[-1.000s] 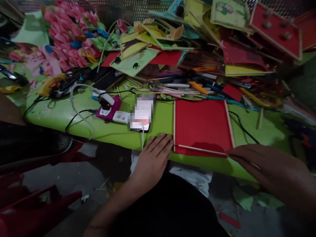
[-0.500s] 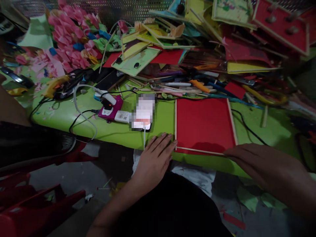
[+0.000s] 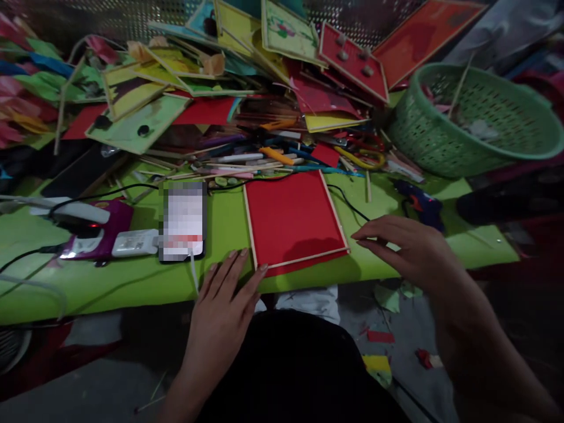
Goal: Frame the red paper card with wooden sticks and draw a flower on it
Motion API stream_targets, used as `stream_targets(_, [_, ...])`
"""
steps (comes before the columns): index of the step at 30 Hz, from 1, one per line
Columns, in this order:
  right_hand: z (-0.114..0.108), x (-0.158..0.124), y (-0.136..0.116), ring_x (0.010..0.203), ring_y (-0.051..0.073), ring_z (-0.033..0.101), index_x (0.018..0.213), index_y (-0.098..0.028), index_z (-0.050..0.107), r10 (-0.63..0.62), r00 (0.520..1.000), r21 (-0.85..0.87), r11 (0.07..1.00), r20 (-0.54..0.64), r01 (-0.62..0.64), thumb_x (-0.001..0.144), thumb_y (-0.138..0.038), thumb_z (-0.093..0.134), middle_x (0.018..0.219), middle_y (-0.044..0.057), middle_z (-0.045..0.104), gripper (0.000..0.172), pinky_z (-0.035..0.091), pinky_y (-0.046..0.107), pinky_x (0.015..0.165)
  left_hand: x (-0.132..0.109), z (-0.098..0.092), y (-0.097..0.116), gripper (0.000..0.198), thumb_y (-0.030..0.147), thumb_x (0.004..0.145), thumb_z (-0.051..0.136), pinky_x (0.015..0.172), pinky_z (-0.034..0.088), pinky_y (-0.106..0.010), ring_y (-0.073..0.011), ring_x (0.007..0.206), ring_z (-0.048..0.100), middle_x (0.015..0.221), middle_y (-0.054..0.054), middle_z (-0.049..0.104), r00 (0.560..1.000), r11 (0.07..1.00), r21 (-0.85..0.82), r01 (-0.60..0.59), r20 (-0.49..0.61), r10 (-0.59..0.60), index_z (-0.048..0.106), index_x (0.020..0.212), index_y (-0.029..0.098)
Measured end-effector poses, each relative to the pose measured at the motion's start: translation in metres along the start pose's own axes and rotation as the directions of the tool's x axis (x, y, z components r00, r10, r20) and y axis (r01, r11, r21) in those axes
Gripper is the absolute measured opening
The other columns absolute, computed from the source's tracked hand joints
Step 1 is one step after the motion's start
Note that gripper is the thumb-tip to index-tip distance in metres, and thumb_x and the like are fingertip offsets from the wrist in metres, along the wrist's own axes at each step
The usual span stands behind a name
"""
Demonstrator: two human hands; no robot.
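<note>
A red sheet of card (image 3: 291, 217), edged with thin wooden sticks (image 3: 304, 257), lies on the green-covered table. A strip of red shows past the front stick. My left hand (image 3: 227, 299) rests flat with fingers stretched, its thumb at the card's front left corner. My right hand (image 3: 405, 247) is just off the front right corner, thumb and fingertips pinched together; anything between them is too small to make out. Left of the card lies a phone (image 3: 183, 220) with a white cable. A dark blue glue gun (image 3: 423, 205) lies beyond my right hand.
A green basket (image 3: 467, 141) stands at the right. Stick-edged cards (image 3: 141, 120), pens and scissors (image 3: 361, 155) are heaped along the back. At the left is a purple power strip (image 3: 118, 220) with plugs and cables. Paper scraps (image 3: 381, 336) lie on the floor.
The view has swung right, bringing the basket and glue gun into sight. My right hand has come away from the card's corner into a pinch. My left hand stays at the front left corner.
</note>
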State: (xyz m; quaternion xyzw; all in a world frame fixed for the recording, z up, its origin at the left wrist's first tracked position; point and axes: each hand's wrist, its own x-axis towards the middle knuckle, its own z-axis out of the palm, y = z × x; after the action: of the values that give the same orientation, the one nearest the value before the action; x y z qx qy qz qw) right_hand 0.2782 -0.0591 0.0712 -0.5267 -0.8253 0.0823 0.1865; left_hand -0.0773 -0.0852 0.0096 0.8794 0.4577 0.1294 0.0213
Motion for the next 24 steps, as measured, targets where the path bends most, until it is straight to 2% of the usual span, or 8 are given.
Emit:
stream_targets(5, [-0.004, -0.008, 0.005, 0.092, 0.02, 0.071, 0.101, -0.025, 0.07, 0.026, 1.0, -0.028, 0.999, -0.005, -0.026, 0.098, -0.02, 0.057, 0.098, 0.004, 0.075, 0.014, 0.052, 0.033, 0.083, 0.0, 0.001, -0.002, 0.057, 0.02, 0.093, 0.056, 0.116, 0.04, -0.052, -0.0276, 0.151, 0.035, 0.162, -0.006, 0.039, 1.0, 1.0, -0.002, -0.017, -0.004, 0.017, 0.045, 0.149, 0.031])
stream_targets(12, [0.015, -0.006, 0.003, 0.09, 0.02, 0.069, 0.103, -0.022, 0.069, -0.011, 0.993, -0.04, 0.999, 0.121, 0.016, 0.101, -0.026, 0.054, 0.1, 0.006, 0.073, 0.016, 0.049, 0.032, 0.078, -0.001, 0.002, -0.002, 0.058, 0.021, 0.094, 0.056, 0.116, 0.04, -0.052, -0.0275, 0.151, 0.035, 0.161, -0.006, 0.04, 1.0, 1.0, 0.002, -0.023, 0.0, 0.023, 0.043, 0.15, 0.03])
stream_targets(17, [0.02, -0.005, 0.005, 0.086, 0.019, 0.067, 0.098, -0.021, 0.067, 0.041, 0.984, 0.027, 0.999, 0.176, -0.047, 0.102, -0.03, 0.051, 0.097, 0.007, 0.07, 0.018, 0.048, 0.03, 0.076, 0.001, 0.0, -0.002, 0.055, 0.021, 0.095, 0.055, 0.115, 0.041, -0.052, -0.0267, 0.15, 0.036, 0.161, -0.006, 0.041, 1.0, 1.0, -0.006, -0.012, -0.009, 0.012, 0.045, 0.148, 0.031])
stream_targets(24, [0.009, -0.003, 0.008, 0.087, 0.019, 0.066, 0.095, -0.021, 0.064, 0.131, 0.964, 0.2, 0.963, 0.229, -0.179, 0.101, -0.038, 0.052, 0.095, 0.006, 0.069, 0.021, 0.049, 0.03, 0.077, 0.003, -0.005, -0.003, 0.055, 0.024, 0.096, 0.053, 0.114, 0.043, -0.048, -0.0238, 0.147, 0.041, 0.158, -0.003, 0.046, 1.0, 1.0, -0.024, -0.002, -0.017, 0.001, 0.043, 0.15, 0.03])
